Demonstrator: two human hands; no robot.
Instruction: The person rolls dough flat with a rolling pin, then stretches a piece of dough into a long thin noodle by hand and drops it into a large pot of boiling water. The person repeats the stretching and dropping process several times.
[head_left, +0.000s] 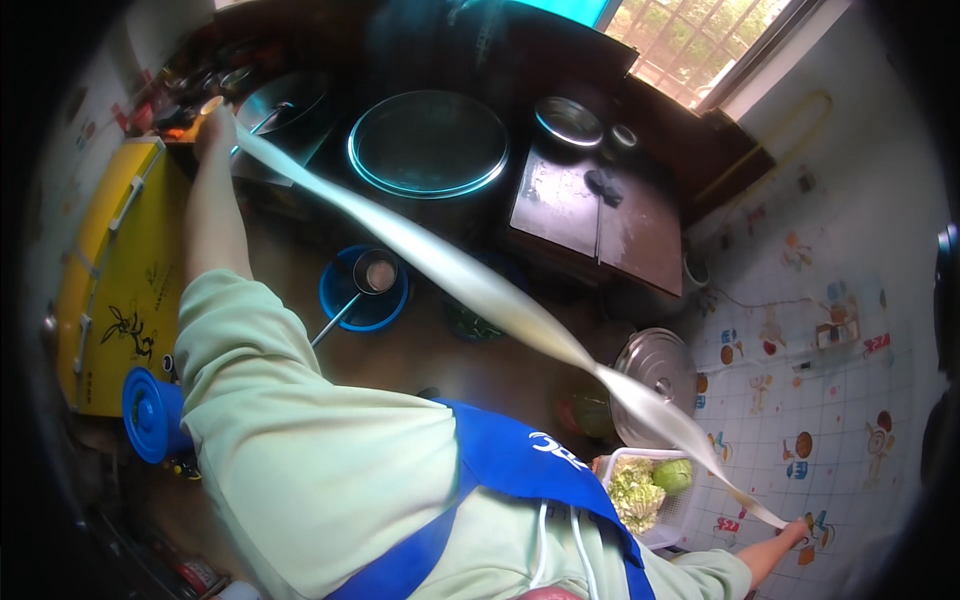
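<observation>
A long, pale strip of what looks like stretched dough (450, 266) runs diagonally through the air, twisted along its length and blurred. Its far end is in my left hand (217, 131), raised at the upper left near the counter. At the lower right, my right hand (795, 529) grips the other end, by the tiled wall. Both arms are spread wide, and the fingers show too small and blurred for detail. Beneath the strip's middle, a blue bucket (324, 304) stands with a long-handled ladle (375, 271) across it.
A large round pot or pan (427, 146) is ahead, beside a brown board-like surface (637, 225). To the right are a metal lid (652, 375) and a white basket (675, 529) holding cabbage (634, 491). A yellow cabinet (135, 300) and a blue lidded bin (150, 412) stand left.
</observation>
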